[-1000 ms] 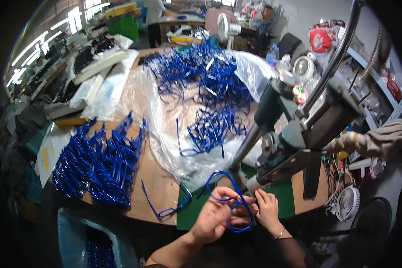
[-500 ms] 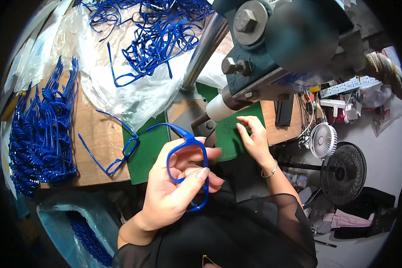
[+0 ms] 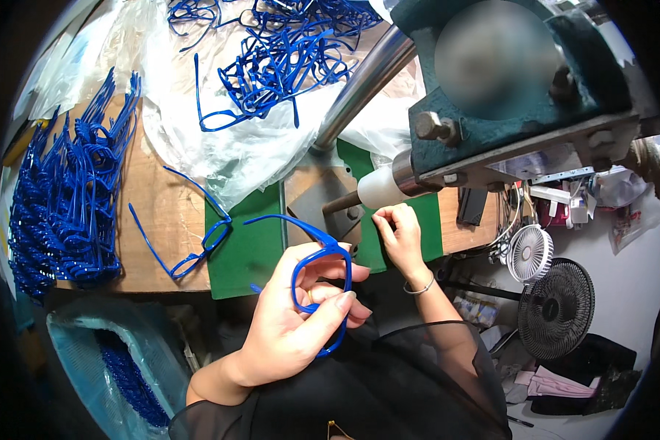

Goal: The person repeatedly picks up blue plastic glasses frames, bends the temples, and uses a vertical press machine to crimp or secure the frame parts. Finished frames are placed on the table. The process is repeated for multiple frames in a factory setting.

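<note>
My left hand (image 3: pixel 290 323) is closed around a blue eyeglass frame (image 3: pixel 347 271), thumb and fingers gripping it near the bridge. The frame stands roughly on edge, with one temple reaching left and away over the green mat (image 3: pixel 253 238). My right hand (image 3: pixel 402 238) rests at the mat, right of the machine's metal rod (image 3: pixel 342 202). Its fingers are curled toward the thumb; whatever they may hold is too small to make out. On the wooden table, left of the mat, lies another blue eyeglass frame (image 3: pixel 216 233) with its temples spread.
A green press-like machine (image 3: pixel 436 110) with a white collar (image 3: pixel 381 187) overhangs the mat. Stacked blue frames (image 3: pixel 73 213) stand at left; a tangled pile (image 3: pixel 282 70) lies on plastic sheeting. Below left is a lined bin (image 3: pixel 81 352). Two fans (image 3: pixel 530 253) stand at right.
My right hand's fingers have drawn in from a more spread pose, and the hand sits slightly left in the picture. The left hand keeps its hold on the eyeglass frame. The view has shifted.
</note>
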`<state>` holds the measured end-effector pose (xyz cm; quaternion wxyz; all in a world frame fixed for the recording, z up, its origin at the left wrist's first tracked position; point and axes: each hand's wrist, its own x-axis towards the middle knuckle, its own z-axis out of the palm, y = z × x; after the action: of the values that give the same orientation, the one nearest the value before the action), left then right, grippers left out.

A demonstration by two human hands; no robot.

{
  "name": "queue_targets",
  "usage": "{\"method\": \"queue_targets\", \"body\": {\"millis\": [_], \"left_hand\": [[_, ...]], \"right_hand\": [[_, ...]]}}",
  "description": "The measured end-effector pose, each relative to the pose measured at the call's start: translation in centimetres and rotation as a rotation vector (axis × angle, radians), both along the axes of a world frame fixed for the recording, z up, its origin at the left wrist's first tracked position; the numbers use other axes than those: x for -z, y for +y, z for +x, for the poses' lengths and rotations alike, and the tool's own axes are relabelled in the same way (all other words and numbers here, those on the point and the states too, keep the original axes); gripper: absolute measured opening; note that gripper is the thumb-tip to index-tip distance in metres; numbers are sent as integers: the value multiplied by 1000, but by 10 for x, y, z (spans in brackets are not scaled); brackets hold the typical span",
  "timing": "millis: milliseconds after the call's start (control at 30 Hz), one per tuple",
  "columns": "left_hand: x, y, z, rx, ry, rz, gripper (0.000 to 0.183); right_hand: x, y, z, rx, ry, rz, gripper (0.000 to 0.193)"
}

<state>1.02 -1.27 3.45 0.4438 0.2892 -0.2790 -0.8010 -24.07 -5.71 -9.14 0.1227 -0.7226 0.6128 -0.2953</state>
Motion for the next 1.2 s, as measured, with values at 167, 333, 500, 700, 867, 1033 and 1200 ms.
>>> {"method": "queue_targets", "body": {"millis": [167,333,500,700,867,1033,1200], "left_hand": [[2,2,4,-31,-72,43,42],[10,5,-5,78,-31,-3,39],[13,12,-9,93,-64,47,41],[15,13,-6,172,-62,56,42],[13,20,-3,166,-44,38,38],[11,20,-2,181,-49,0,41],[9,21,1,225,-1,30,41]], "right_hand": [[0,-2,-2,-9,-88,11,6],[0,-2,1,-18,32,10,8],[-17,-2,2,9,-249,289,8],[-125,12,69,-515,-348,153,9],[-125,12,78,-513,-466,231,9],[-133,8,79,-602,-318,23,12],[-127,8,75,-615,-561,189,14]]}}
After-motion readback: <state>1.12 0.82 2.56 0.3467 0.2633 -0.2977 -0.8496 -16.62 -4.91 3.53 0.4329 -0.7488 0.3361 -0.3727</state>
